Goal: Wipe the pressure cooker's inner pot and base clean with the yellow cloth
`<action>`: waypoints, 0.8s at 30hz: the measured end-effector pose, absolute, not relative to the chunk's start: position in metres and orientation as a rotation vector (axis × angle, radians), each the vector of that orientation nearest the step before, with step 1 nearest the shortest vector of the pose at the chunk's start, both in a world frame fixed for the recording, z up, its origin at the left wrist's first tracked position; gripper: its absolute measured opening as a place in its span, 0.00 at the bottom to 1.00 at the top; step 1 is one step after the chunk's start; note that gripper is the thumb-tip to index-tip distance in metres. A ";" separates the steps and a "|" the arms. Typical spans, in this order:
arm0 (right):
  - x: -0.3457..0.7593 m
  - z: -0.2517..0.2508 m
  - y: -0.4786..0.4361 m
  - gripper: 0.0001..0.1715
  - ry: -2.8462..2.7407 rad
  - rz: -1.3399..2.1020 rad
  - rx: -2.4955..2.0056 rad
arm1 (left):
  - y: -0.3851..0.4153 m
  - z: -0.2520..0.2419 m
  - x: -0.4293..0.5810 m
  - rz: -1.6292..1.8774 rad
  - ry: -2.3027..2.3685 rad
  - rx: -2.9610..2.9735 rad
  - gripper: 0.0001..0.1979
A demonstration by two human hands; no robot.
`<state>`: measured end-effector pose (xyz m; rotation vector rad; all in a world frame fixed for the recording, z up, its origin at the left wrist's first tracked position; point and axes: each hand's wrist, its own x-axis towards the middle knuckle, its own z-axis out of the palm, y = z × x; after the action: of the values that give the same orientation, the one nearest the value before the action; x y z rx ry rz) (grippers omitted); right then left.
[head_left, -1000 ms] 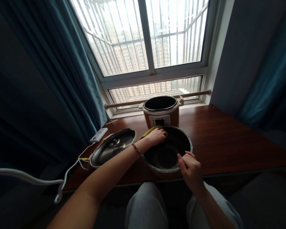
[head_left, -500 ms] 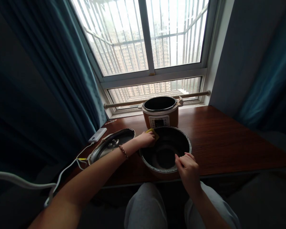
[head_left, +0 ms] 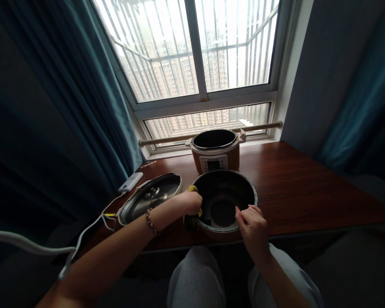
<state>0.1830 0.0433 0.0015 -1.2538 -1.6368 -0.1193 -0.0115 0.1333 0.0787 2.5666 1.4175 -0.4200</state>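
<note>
A dark round inner pot (head_left: 225, 201) sits near the front edge of the wooden table (head_left: 295, 188). My left hand (head_left: 190, 202) is closed on a yellow cloth (head_left: 193, 188) and presses it against the pot's left rim. My right hand (head_left: 252, 224) pinches the pot's near right rim and holds it. Behind the pot stands an orange cooker body (head_left: 215, 149), open and with a dark inside.
A shiny metal lid (head_left: 150, 197) lies upside down left of the pot. A white power bank (head_left: 130, 182) with a white cable (head_left: 83, 239) rests at the table's left corner. Teal curtains (head_left: 93, 94) hang on both sides of the window. My grey-trousered knees are below the table edge.
My left hand slid the yellow cloth along the pot's rim, from the far side round to the near left. The right hand kept its hold on the rim.
</note>
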 end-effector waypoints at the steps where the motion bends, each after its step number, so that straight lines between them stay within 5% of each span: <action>1: 0.183 0.001 0.044 0.23 -1.637 -0.122 -1.255 | 0.128 0.081 -0.009 -0.480 1.403 2.577 0.11; 11: 0.182 -0.001 0.044 0.23 -1.618 -0.122 -1.264 | 0.102 0.113 0.019 -0.909 0.959 2.554 0.11; 24: 0.182 -0.003 0.045 0.21 -1.641 -0.151 -1.257 | 0.087 0.089 0.040 -0.436 0.819 2.547 0.16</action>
<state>0.1822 0.0451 -0.0031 -1.2568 -1.6413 -0.1509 0.0398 0.0875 0.0888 2.5466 0.8193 -0.4358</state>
